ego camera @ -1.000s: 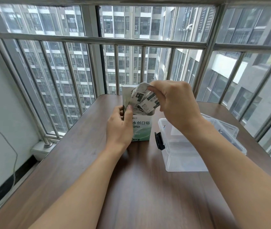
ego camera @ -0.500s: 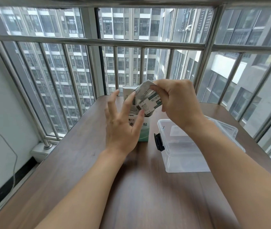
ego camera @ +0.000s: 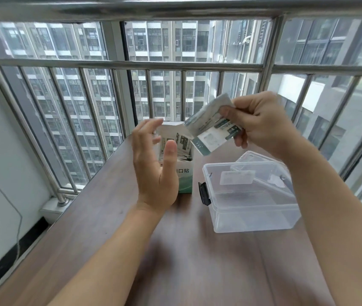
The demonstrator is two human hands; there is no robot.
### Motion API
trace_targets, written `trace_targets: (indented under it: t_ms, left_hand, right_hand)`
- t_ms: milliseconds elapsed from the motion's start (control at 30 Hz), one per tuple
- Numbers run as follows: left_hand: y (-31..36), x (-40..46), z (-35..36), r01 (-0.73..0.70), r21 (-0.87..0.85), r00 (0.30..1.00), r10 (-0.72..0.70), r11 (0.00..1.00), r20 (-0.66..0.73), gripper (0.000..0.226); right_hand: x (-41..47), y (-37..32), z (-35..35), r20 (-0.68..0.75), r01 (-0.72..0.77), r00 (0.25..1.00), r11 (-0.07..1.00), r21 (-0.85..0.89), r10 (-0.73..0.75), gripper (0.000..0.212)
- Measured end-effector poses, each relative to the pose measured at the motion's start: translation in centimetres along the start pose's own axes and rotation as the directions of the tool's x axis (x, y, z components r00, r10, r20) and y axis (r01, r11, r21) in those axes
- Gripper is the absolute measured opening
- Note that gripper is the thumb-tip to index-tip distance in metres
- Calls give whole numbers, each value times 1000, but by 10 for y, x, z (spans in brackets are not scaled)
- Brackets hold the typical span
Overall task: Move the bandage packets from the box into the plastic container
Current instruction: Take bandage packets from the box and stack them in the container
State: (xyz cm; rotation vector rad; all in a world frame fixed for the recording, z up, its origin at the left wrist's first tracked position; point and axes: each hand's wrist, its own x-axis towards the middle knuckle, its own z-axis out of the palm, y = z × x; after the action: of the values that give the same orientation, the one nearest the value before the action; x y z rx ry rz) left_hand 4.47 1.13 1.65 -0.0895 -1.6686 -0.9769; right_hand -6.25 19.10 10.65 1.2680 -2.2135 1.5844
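A white and green bandage box stands open on the wooden table, with more packets showing inside. My right hand grips a bunch of bandage packets in the air, above and between the box and the clear plastic container. The container sits to the right of the box, open on top, with a black latch on its left side. My left hand hovers open in front of the box, fingers spread, hiding the box's left part.
The container's clear lid lies behind it. A metal window railing runs along the table's far and left edges. A white wall with a thin cable is at the left.
My right hand has lifted the packets out of the box and moved them up and to the right. My left hand let go of the box and opened.
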Motion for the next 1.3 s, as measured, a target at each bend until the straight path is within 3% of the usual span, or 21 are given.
trace_targets:
  t_ms: [67,100,167,233,300,367,467,600,700,767,933,1133,1300]
  left_hand:
    - [25,10,2,252,-224,963,-222,941,151,52]
    - [34,17,3,407,-287,905,-339,868,257,57]
    - [45,34,4,666,-272,716,-492,694,496,65]
    - [54,47,6,811,-148,482,-503,566,717,63]
    - [61,48,12,871,-1,272,-480,492,834,54]
    - [67,39,19,897,55,187,-491,438,851,43]
    - [67,23,26,934,-28,231,-542,357,808,35]
    - [61,17,27,920,-121,333,-583,372,741,34]
    - [59,9,27,926,-208,365,-609,314,704,33]
    - [55,4,27,898,-233,430,-628,374,649,30]
    - [46,-3,30,745,-109,587,-569,658,576,26]
    - [41,-6,32,626,-32,657,-506,779,558,20]
    - [36,-7,31,564,-31,705,-462,825,538,20]
  right_hand:
    - [-4,1,-10,119,-80,990,993,88,69,22]
    - [-5,1,-14,165,-107,982,988,108,88,25]
    - [-8,3,-23,229,-148,966,982,121,117,33]
    - [-8,4,-29,275,-186,950,975,120,148,32]
    - [-8,5,-32,300,-218,937,971,98,180,24]
    - [-8,5,-31,316,-249,923,966,62,218,19]
    - [-8,5,-25,327,-304,902,952,22,281,17]
    - [-5,2,-15,273,-313,918,949,50,288,15]
    - [-5,1,-12,224,-294,932,956,5,285,14]
    - [-5,1,-10,199,-300,931,952,-58,306,14]
    - [-1,-4,4,72,-255,956,927,-276,284,10]
    - [5,-14,22,-96,-308,951,894,-325,293,7]
    - [5,-14,25,-96,-417,909,891,-179,406,13]
